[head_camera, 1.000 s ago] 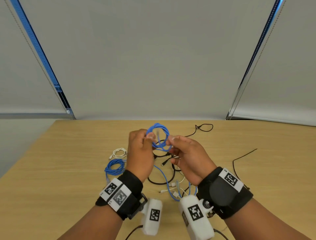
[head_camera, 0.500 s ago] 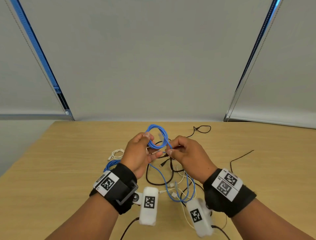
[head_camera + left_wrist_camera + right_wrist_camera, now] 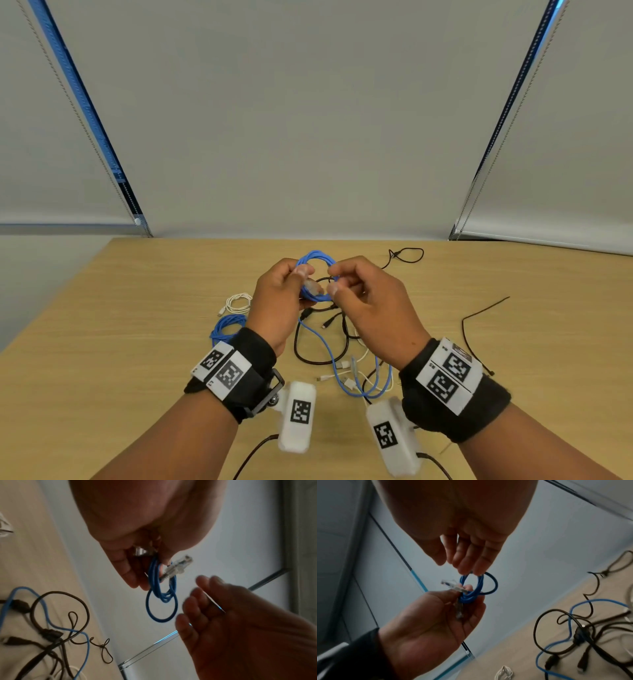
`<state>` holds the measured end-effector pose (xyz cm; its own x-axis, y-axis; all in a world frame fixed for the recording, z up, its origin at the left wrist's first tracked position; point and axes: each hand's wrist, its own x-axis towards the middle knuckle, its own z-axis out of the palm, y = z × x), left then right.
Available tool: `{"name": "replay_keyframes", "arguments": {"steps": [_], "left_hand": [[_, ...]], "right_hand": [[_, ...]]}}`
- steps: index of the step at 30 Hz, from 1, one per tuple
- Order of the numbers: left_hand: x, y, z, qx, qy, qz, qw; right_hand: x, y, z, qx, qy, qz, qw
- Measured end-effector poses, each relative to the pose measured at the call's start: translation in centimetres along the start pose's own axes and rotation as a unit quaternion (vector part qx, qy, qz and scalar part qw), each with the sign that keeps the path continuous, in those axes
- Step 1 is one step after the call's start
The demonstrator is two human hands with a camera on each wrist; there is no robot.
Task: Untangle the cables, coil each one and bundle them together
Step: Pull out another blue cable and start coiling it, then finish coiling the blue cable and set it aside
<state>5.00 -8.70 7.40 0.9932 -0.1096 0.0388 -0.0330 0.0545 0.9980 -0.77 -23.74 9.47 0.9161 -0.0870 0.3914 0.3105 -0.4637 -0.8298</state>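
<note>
A small blue cable coil is held up above the table. My left hand pinches it between thumb and fingers. One clear plug sticks out beside the thumb, and a second clear plug lies against the left palm. My right hand is at the coil's right side with loosely bent fingers. Its fingertips reach the top loop while the thumb stands apart. Below the hands lies a tangle of black cables, white cables and a loose blue cable.
A coiled blue cable and a coiled white cable lie left of my left hand on the wooden table. A thin black cable lies at the back. Another thin black one lies at the right.
The right hand pinched the blue cable beside the coil before; now its fingers are loosened at the coil. The left hand keeps its pinch, and a clear plug now shows at its thumb.
</note>
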Motion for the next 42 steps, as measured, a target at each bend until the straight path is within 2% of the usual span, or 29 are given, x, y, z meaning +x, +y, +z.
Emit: {"name": "replay_keyframes", "arguments": {"steps": [3,6,9,11,13,14,21,24,26,28,30,34,40,42], "left_hand": [[-0.5,0.0,0.2,0.042,-0.019,0.054,0.997],[-0.5,0.2,-0.3,0.072,-0.012,0.078,0.994],[-0.3,0.3,-0.7,0.155,-0.035,0.108,0.981],[-0.3,0.4,-0.9,0.199,-0.067,0.117,0.971],[-0.4,0.5,-1.3,0.192,-0.106,0.105,0.970],[-0.3,0.5,-1.5,0.187,-0.123,0.097,0.970],[-0.4,0.6,-2.1,0.162,-0.208,0.051,0.963],[-0.4,0.5,-2.7,0.144,-0.247,0.027,0.958],[-0.2,0.0,-3.2,0.124,-0.226,0.021,0.966],[0.0,-0.7,-3.5,0.115,-0.172,0.018,0.978],[0.0,-1.5,-3.8,0.140,-0.127,0.027,0.982],[0.5,-3.7,-5.6,0.228,-0.072,0.042,0.970],[2.6,-8.2,-11.2,0.337,0.102,-0.023,0.936],[2.9,-9.6,-12.6,0.368,0.136,-0.061,0.918]], "right_hand": [[0.3,0.1,0.1,-0.069,-0.076,-0.004,0.995],[0.0,0.5,0.2,-0.108,-0.115,-0.033,0.987],[0.2,0.5,0.3,-0.121,-0.081,-0.072,0.987],[0.8,0.1,0.1,-0.012,-0.063,-0.015,0.998],[1.6,-0.4,-0.4,0.097,-0.056,0.051,0.992],[2.0,-0.4,-0.6,0.111,-0.055,0.060,0.990],[3.2,0.6,-0.7,0.082,-0.050,0.036,0.995],[3.4,1.3,-0.6,0.108,-0.070,0.072,0.989],[3.5,1.8,-0.2,0.155,-0.106,0.142,0.972],[3.3,2.5,0.3,0.192,-0.122,0.201,0.953],[3.0,3.3,1.2,0.200,-0.127,0.223,0.946],[2.5,5.1,2.8,0.210,-0.149,0.250,0.933],[1.2,9.8,3.6,0.010,-0.205,0.300,0.932],[0.8,11.0,4.4,-0.028,-0.216,0.311,0.925]]}}
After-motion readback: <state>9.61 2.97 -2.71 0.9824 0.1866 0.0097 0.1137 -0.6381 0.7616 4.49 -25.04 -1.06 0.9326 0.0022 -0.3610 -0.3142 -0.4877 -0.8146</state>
